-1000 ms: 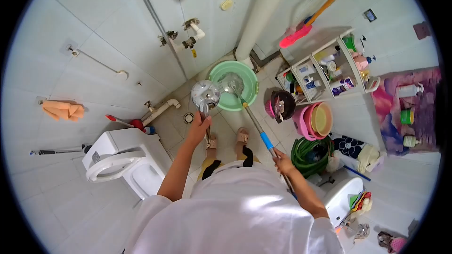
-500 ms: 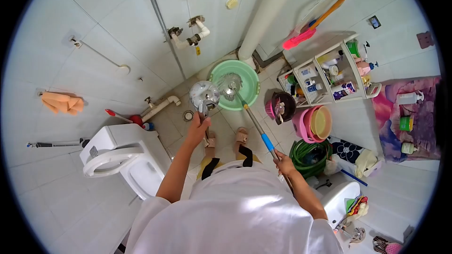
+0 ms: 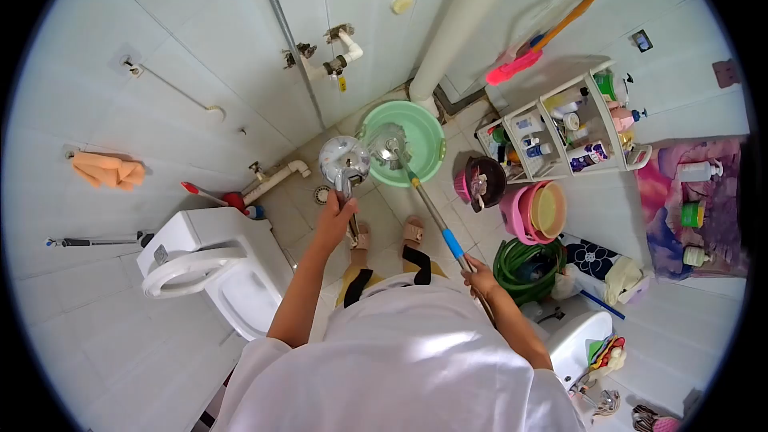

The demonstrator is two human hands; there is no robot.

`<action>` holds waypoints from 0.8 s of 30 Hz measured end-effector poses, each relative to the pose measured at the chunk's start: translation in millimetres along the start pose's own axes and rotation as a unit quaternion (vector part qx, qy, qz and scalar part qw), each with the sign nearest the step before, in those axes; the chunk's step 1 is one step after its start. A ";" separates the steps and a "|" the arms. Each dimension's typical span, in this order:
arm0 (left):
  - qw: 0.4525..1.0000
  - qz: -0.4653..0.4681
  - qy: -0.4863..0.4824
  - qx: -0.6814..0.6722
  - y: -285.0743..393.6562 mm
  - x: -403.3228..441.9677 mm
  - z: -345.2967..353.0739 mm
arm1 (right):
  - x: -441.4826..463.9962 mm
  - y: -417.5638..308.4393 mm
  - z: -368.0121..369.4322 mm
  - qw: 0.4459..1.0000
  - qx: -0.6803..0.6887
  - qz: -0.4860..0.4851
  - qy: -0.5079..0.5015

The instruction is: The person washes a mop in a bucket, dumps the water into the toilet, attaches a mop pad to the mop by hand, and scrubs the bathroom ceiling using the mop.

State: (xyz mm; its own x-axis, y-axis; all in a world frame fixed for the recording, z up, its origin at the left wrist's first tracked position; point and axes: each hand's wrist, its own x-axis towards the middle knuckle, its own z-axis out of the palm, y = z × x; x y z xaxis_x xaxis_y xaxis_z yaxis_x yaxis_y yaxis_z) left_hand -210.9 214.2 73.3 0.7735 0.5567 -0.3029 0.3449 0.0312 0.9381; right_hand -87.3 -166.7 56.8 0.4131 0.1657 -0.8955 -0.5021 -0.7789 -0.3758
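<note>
A round chrome shower head (image 3: 345,156) is gripped by its handle in my left hand (image 3: 333,222), whose fingers are wrapped round it. It is just left of a pale green basin (image 3: 438,154) on the floor. My right hand (image 3: 480,277) is closed round the metal pole of a mop (image 3: 434,214) with a blue sleeve. The pole slants down to the far left. Its grey mop head lies inside the basin, near the left rim. Whether water leaves the shower head cannot be made out.
A white toilet (image 3: 196,228) stands at the left with its seat raised. On the right are a brown bin (image 3: 486,184), stacked pink tubs (image 3: 516,212), a coiled green hose (image 3: 524,272) and a shelf rack (image 3: 552,124) of bottles. A floor drain (image 3: 322,195) lies left of the shower head.
The shower head and mop head have shifted slightly left relative to the basin. Both hands keep their grips, and the camera view has turned a little.
</note>
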 end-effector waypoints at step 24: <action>0.999 0.045 -0.003 -0.018 13.1 5.3 11.8 | -84.2 25.9 -37.4 1.000 -0.024 -0.016 0.003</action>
State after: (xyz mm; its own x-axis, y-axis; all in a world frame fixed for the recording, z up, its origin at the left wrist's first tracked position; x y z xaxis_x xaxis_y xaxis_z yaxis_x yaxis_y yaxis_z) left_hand -196.0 207.8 82.0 0.8037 0.5537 -0.2181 0.2551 0.0105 0.9668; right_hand -106.6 -223.5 131.4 0.4323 0.1876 -0.8820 -0.4523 -0.8010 -0.3921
